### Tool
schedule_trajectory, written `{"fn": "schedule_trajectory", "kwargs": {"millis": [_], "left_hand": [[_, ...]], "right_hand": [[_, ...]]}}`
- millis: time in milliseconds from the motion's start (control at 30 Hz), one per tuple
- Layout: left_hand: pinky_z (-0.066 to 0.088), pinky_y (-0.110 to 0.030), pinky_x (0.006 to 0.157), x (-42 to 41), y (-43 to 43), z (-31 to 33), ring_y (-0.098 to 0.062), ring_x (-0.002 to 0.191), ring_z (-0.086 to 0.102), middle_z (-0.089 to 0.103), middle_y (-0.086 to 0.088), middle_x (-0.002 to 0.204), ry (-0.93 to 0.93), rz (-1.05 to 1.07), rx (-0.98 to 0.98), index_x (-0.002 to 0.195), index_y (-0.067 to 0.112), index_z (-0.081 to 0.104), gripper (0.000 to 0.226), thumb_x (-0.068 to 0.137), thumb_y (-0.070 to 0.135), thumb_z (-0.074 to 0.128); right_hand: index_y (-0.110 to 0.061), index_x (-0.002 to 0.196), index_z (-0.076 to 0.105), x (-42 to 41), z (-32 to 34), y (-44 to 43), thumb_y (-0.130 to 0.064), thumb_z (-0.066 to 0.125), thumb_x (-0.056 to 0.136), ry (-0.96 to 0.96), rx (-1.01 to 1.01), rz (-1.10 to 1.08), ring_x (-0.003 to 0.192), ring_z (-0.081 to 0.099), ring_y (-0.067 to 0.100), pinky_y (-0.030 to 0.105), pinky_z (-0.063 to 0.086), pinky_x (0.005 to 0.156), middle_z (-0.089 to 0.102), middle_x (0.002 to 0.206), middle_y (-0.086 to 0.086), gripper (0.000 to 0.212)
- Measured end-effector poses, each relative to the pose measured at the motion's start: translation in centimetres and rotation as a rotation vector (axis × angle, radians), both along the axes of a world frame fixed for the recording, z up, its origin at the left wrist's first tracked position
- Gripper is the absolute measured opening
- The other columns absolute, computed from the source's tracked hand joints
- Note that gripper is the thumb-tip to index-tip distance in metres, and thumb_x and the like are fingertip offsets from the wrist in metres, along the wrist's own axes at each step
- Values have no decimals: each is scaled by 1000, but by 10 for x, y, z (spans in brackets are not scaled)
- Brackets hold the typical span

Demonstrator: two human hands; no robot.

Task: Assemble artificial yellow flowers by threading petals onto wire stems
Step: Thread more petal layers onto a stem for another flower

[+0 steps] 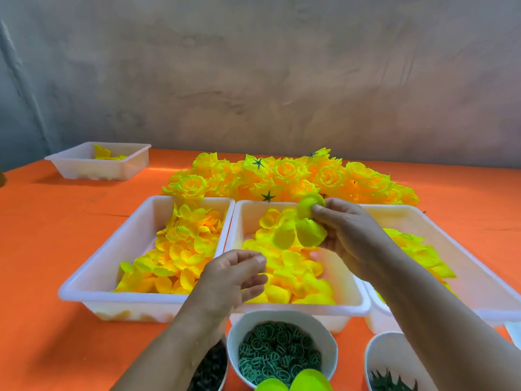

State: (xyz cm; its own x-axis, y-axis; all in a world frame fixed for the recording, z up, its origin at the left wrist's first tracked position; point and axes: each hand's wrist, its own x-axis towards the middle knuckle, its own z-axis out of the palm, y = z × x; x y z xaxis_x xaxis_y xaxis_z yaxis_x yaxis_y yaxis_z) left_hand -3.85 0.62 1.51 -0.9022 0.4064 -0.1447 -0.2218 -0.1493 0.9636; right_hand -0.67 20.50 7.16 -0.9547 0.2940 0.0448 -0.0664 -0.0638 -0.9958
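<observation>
My right hand (349, 232) holds a yellow petal piece (301, 224) with several lobes above the middle white tray (239, 221), fingers and thumb pinching it. My left hand (234, 275) hovers lower, over the near left corner of that tray, its fingers loosely curled and its thumb near the fingertips; whether it holds anything I cannot tell. Loose yellow petals (296, 280) fill the middle tray. No wire stem shows in either hand.
A left tray (112, 266) and a right tray (479, 294) also hold yellow petals. Finished yellow flowers (284, 176) lie piled behind. Near me stand a bowl of green rings (282, 351), a bowl of green calyxes (394, 368) and a dark-filled bowl (211, 368). A small tray (101, 162) sits far left.
</observation>
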Motion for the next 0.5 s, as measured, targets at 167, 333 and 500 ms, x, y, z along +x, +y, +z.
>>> {"fn": "schedule_trajectory", "kwargs": {"millis": [167, 333, 500], "left_hand": [[56, -35, 81, 17, -9, 35, -22, 87, 71, 74, -10, 98, -52, -103, 119, 102, 12, 69, 52, 58, 34, 84], [56, -29, 72, 39, -14, 64, -18, 85, 70, 74, -11, 104, 37, -236, 162, 103, 14, 76, 42, 67, 34, 75], [56, -34, 68, 56, -16, 77, -26, 85, 69, 72, -16, 107, 198, -224, 100, 104, 12, 72, 42, 63, 14, 81]], "right_hand": [[-6, 103, 62, 47, 13, -23, -16, 56, 89, 98, -167, 165, 68, 67, 15, 25, 51, 52, 70, 88, 11, 18], [-9, 100, 63, 80, 20, -43, -20, 58, 82, 164, -154, 234, 71, 68, 15, 24, 52, 56, 70, 88, 9, 22], [-11, 98, 65, 103, 26, -55, -26, 60, 79, 174, -87, 213, 69, 67, 13, 24, 52, 56, 71, 85, 6, 24]]}}
